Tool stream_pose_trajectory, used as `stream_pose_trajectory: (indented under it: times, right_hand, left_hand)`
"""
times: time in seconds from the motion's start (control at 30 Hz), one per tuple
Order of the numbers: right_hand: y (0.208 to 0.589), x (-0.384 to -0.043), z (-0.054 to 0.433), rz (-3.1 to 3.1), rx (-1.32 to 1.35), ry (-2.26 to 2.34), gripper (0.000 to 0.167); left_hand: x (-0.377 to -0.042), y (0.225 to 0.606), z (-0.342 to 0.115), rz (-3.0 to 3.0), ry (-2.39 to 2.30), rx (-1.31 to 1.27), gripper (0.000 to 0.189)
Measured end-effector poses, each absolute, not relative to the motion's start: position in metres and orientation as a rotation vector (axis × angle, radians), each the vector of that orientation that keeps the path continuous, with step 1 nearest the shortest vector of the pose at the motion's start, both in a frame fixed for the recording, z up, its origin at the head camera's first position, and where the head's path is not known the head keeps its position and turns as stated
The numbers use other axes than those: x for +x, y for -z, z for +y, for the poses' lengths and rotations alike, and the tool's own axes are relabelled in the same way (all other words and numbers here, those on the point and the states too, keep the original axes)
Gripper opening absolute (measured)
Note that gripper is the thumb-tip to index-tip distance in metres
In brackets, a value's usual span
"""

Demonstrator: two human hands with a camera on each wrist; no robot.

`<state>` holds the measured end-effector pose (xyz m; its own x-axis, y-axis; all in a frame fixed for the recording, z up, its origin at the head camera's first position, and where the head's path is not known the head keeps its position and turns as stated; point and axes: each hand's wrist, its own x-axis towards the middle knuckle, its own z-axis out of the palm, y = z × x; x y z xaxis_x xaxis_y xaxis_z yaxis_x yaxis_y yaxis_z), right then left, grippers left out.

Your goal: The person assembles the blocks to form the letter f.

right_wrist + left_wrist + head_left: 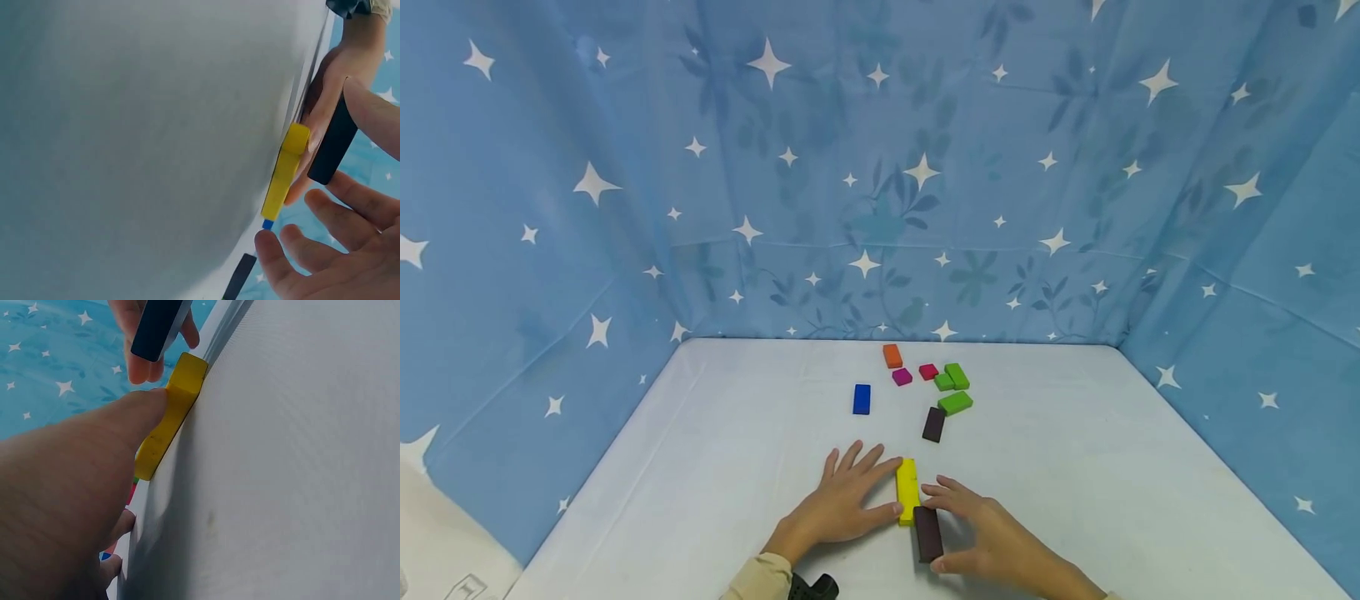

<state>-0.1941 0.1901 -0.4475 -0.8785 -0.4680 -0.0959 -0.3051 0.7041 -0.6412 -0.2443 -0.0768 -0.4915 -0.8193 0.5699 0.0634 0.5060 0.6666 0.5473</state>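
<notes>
A long yellow block (907,490) lies on the white table between the hands. My left hand (846,504) has its fingers spread; its index fingertip touches the far left corner of the yellow block and its thumb rests against the side. My right hand (992,533) pinches a dark brown block (928,536) by its ends, thumb at the near end. In the right wrist view the dark block (334,140) is raised off the table, beside the yellow block (286,175). The remaining right fingers stretch out past it.
Beyond the hands lie another dark block (934,424), a blue block (862,399), an orange block (892,356), a magenta block (902,377), a red block (928,372) and several green blocks (956,403). A blue starred curtain (880,208) surrounds the white table (737,433).
</notes>
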Motion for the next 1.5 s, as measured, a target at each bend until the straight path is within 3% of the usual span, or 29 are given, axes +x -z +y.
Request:
stream_pose_trajectory:
  times: [0.4,0.7,1.1,1.5]
  right_hand:
    - [0.453,-0.19,0.174,2.65,-0.592,0.768,0.068]
    - [0.459,-0.188,0.175,2.748,-0.805,0.648,0.066]
    - [0.457,-0.186,0.177,2.834,-1.062,0.37,0.081]
    - [0.446,-0.189,0.193,2.91,-0.851,0.538,0.091]
  left_hand:
    - [-0.244,0.491,-0.076,2.766,-0.854,0.901,0.068]
    - [-0.243,0.492,-0.075,2.78,-0.824,0.902,0.065]
    - [-0.242,0.491,-0.076,2.764,-0.856,0.909,0.066]
    - [-0.241,0.49,-0.074,2.757,-0.886,0.877,0.076]
